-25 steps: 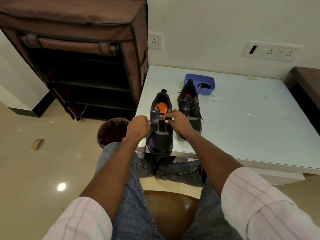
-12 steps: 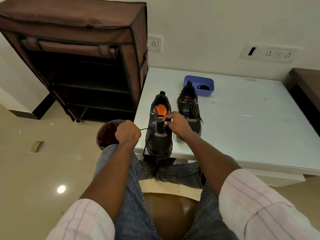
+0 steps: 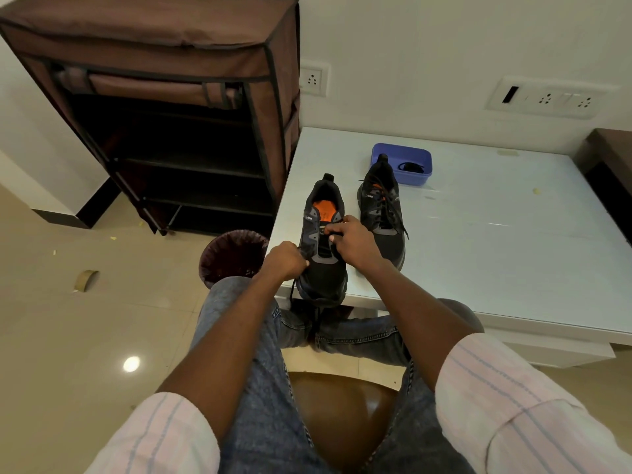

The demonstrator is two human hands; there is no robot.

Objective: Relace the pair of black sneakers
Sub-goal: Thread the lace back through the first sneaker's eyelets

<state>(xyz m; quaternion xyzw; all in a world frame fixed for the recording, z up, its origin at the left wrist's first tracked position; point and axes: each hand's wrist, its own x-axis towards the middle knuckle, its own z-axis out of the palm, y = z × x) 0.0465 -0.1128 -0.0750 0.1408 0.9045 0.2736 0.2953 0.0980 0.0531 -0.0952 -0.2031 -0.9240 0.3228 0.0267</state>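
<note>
- The near sneaker point(image 3: 323, 254) stands on the white surface point(image 3: 496, 241), toe at the front edge, tongue open over an orange insole.
- The far sneaker point(image 3: 382, 213) sits just beside it to the right, laced to the top, its heel touching a blue tub point(image 3: 415, 155) that holds a dark coil, probably a lace.
- The left hand point(image 3: 284, 260) is at the shoe's left side, fingers curled tight on the lace point(image 3: 292, 293), whose loose end hangs over the edge towards the knees.
- The right hand point(image 3: 352, 241) is over the eyelets, fingers pinching something small there; I take it for the other lace end, though it is too small to be sure.
- I judge the lacing on this shoe to be in its lower rows, so the task is past halfway.
- Risk: the toe overhangs the edge; a hard pull towards the lap could drag the shoe off.
- Risk: uneven pulls could leave one end too short to tie.
- Risk: a skipped eyelet or twisted lace, since the fingers hide the row being threaded.
- A dropped end could fall near the bin point(image 3: 234, 254) below.
</note>
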